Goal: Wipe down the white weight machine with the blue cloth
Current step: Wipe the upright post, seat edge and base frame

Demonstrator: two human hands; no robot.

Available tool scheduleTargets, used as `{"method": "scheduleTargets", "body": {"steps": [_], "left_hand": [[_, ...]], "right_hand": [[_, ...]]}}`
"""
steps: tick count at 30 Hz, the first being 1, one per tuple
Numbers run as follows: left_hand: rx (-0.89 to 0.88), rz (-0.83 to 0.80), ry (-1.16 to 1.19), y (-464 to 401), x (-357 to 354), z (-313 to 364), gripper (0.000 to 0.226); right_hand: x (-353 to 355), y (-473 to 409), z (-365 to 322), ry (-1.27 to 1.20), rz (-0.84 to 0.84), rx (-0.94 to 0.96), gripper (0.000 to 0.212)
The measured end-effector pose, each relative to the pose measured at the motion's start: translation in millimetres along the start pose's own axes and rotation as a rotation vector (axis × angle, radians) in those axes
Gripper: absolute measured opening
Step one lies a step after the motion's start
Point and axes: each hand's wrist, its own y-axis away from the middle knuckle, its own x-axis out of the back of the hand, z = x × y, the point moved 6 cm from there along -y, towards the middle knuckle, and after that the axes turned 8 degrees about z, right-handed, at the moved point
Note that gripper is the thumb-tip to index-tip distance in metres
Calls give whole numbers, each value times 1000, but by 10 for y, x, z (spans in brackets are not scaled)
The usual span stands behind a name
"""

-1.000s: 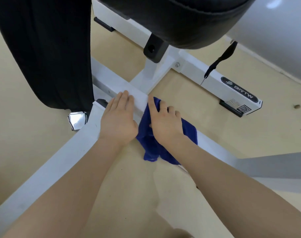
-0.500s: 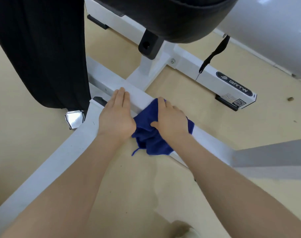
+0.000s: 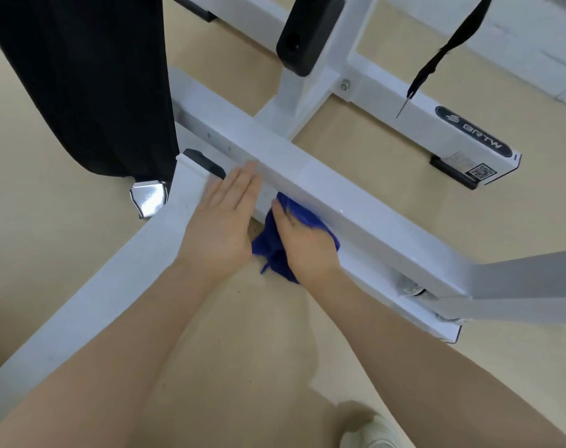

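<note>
Fingers [image 3: 242, 185] of the left hand [image 3: 221, 226] lie straight and flat on the near side of the white weight machine [image 3: 320, 182], at its long floor bar, while the right hand [image 3: 302, 242] curls around the bunched blue cloth [image 3: 302, 215], pressing it against that bar's lower near face. Beyond, a black pad [image 3: 90, 79] hangs at the machine's left end, a chrome buckle [image 3: 149, 195] below it, over a beige floor [image 3: 242, 334]

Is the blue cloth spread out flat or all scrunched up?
Scrunched up: the blue cloth bunches in folds under the right hand against the white bar.
</note>
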Motion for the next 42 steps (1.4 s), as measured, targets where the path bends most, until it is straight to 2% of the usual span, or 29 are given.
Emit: {"method": "scheduleTargets", "body": {"steps": [3,8,10,12,15,18,20,24,28,31,33,35,37,40,42], "left_hand": [[-3,-55,-34,132,-187,-37,76],[-2,-174,-44,191,-366,-60,89],[-5,-286,-19,211,-446,10,81],[18,-351,-16,211,-542,49,62],[62,-362,-24,183,-682,16,69],[123,-301,-7,135,-750,-42,76],[182,-265,49,112,-744,-79,79],[239,-276,155,136,-679,-133,75],[260,-352,255,255,-713,-120,70],[241,-340,318,317,-741,-53,74],[210,-363,338,361,-800,16,74],[192,-366,349,393,-873,59,72],[193,-371,349,425,-939,80,72],[113,-378,255,437,-987,163,75],[60,-354,160,392,-991,235,78]], "right_hand": [[-191,-290,4,-104,-25,-169,64],[-410,49,238,11,-108,-149,71],[-399,337,425,36,-140,-230,70],[-422,513,465,15,-205,-303,66],[-442,331,243,-48,-202,-220,67],[-458,-64,-40,-95,-194,-66,82],[-465,-219,-93,-104,-184,-56,87],[-500,-24,199,-33,-52,-278,94],[-475,545,561,-22,124,-542,76],[-478,702,652,-59,28,-638,96],[-462,540,581,-110,-51,-608,113],[-452,317,476,-123,-76,-537,121],[-470,227,426,-77,-74,-478,113],[-462,434,595,43,50,-426,83],[-469,739,816,112,87,-432,78]]}}
